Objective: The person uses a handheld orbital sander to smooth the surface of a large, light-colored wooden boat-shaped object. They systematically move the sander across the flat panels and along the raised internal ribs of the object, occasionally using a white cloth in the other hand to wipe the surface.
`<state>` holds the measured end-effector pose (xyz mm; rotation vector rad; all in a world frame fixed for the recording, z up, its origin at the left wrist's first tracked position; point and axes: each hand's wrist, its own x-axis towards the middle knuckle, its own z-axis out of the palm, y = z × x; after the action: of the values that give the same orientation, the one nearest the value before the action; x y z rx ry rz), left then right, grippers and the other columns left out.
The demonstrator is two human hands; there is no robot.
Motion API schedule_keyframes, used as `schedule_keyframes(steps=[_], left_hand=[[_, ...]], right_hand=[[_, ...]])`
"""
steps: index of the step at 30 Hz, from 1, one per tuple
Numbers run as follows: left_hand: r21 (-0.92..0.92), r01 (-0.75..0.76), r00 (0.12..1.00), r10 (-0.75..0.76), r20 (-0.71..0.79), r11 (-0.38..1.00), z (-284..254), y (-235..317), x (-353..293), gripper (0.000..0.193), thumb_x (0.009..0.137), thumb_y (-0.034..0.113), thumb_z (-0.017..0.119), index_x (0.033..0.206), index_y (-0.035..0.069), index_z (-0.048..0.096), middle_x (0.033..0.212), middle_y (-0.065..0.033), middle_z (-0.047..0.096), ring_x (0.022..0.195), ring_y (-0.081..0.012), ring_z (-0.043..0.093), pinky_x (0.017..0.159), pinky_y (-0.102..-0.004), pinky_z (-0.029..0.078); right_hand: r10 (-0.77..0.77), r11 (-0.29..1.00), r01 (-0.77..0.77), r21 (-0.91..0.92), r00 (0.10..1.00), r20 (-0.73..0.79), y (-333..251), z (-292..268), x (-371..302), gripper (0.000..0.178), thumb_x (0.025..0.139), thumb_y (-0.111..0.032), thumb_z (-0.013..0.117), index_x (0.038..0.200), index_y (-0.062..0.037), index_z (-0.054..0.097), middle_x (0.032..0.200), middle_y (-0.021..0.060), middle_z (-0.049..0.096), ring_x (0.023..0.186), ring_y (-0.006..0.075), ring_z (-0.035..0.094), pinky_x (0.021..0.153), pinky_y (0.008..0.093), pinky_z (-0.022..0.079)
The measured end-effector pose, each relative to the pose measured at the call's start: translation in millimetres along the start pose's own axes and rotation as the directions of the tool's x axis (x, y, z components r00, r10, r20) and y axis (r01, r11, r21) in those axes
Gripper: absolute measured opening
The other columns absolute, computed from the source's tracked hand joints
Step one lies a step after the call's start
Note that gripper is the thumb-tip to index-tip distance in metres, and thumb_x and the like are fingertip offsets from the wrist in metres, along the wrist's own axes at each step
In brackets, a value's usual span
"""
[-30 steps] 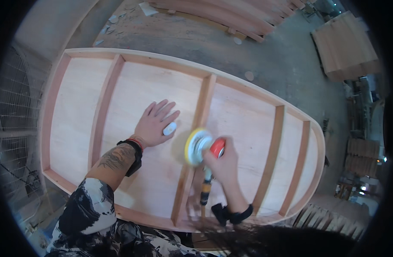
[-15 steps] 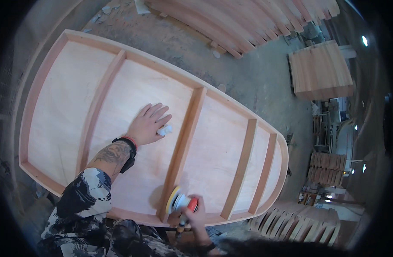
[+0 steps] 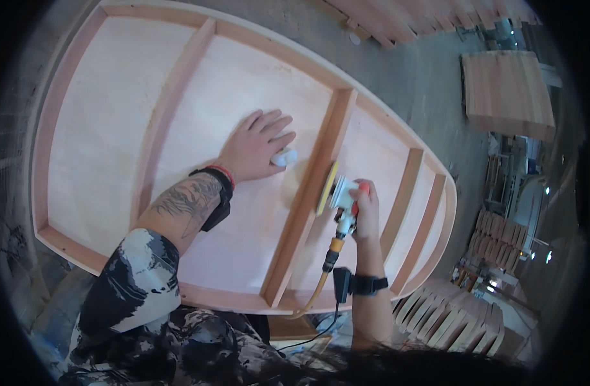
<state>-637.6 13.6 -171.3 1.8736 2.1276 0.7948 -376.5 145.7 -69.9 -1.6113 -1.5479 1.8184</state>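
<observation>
A large shallow wooden panel (image 3: 108, 96) with a raised curved rim and several crosspieces lies before me. My left hand (image 3: 255, 147) rests flat on its pale inner surface, fingers spread, with a white wrapping (image 3: 284, 157) around the thumb. My right hand (image 3: 368, 209) grips an air sander (image 3: 344, 192) with a red-and-white body. The sander is tilted on edge. Its yellow pad (image 3: 327, 188) is against, or very near, the right face of the middle crosspiece (image 3: 308, 206). A tan hose (image 3: 315, 296) runs from the sander over the near rim.
Stacked boards (image 3: 430, 14) lie beyond the panel, with a wooden block-like stack (image 3: 508, 93) at the far right. Curved wooden pieces (image 3: 456, 318) stand in a row at the lower right, and more stacked pieces (image 3: 497, 238) sit behind them. Dusty grey floor (image 3: 398, 90) surrounds the panel.
My right hand has carried the sander away from me along the middle crosspiece, from its near end to about halfway. The view has shifted; my left hand still lies flat on the panel.
</observation>
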Motion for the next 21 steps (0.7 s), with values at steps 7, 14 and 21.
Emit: schedule_keyframes(steps=[7, 14, 21], left_hand=[[0.07, -0.014, 1.0, 0.013, 0.011, 0.997, 2.7, 1.3, 3.4, 0.059, 0.086, 0.043, 0.075, 0.139, 0.019, 0.063, 0.159, -0.0052, 0.047, 0.151, -0.0264, 0.035, 0.126, -0.0486, 0.025], [0.088, -0.021, 1.0, 0.021, 0.005, 0.996, 6.3, 2.4, 4.2, 0.057, 0.087, 0.034, 0.074, 0.142, 0.019, 0.062, 0.16, -0.0056, 0.046, 0.152, -0.0269, 0.035, 0.126, -0.0492, 0.027], [0.041, -0.02, 0.999, 0.021, -0.03, 0.999, 5.0, 1.4, -0.3, 0.054, 0.087, 0.035, 0.074, 0.138, 0.017, 0.064, 0.158, -0.0056, 0.047, 0.15, -0.0269, 0.038, 0.125, -0.0488, 0.028]], right_hand=[[-0.064, 0.96, 0.043, -0.276, 0.996, -0.069, 97.5, -11.6, -144.0, 0.044, 0.081, -0.008, 0.067, 0.122, -0.0048, 0.051, 0.093, 0.0064, 0.059, 0.073, 0.013, 0.065, 0.063, 0.029, 0.058], [0.023, 0.972, -0.044, -0.229, 0.995, -0.094, 142.7, -8.1, -216.9, 0.054, 0.076, -0.011, 0.078, 0.124, -0.0043, 0.055, 0.109, 0.0111, 0.059, 0.102, 0.021, 0.059, 0.093, 0.0365, 0.05], [-0.219, 0.88, 0.129, -0.458, 0.964, -0.15, 136.4, 16.3, -254.8, 0.068, 0.075, -0.011, 0.082, 0.135, -0.0012, 0.05, 0.123, 0.016, 0.057, 0.112, 0.0283, 0.058, 0.101, 0.0411, 0.048]])
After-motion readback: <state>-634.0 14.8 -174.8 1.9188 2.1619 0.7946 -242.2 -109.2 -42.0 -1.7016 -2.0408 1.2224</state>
